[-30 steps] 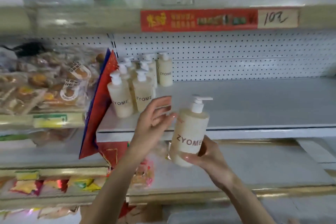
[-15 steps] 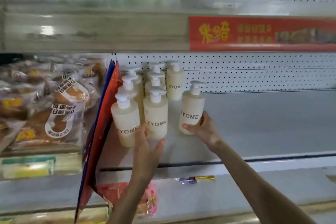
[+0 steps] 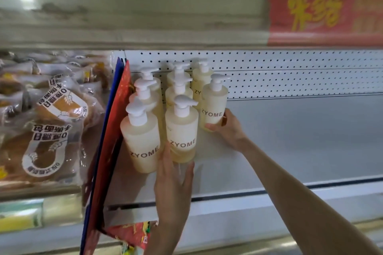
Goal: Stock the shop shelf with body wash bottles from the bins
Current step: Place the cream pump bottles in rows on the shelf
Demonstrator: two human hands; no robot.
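Several pale yellow pump bottles marked ZYOME stand in rows at the left end of the grey shelf (image 3: 290, 141). My right hand (image 3: 228, 128) grips the base of the rightmost bottle (image 3: 214, 103), which stands on the shelf beside the rows. My left hand (image 3: 173, 182) reaches up with straight fingers that touch the bottom of the front middle bottle (image 3: 182, 130), between it and the front left bottle (image 3: 141, 141).
A red and blue card divider (image 3: 109, 141) leans at the shelf's left end. Bagged bread (image 3: 45, 120) fills the bay to the left. A perforated back panel (image 3: 290, 76) stands behind. A red sign (image 3: 323, 10) hangs on the shelf edge above.
My right hand carried the bottle up from below the shelf and stood it to the right of the rows. My left hand rose to the front bottles. The camera moved closer.
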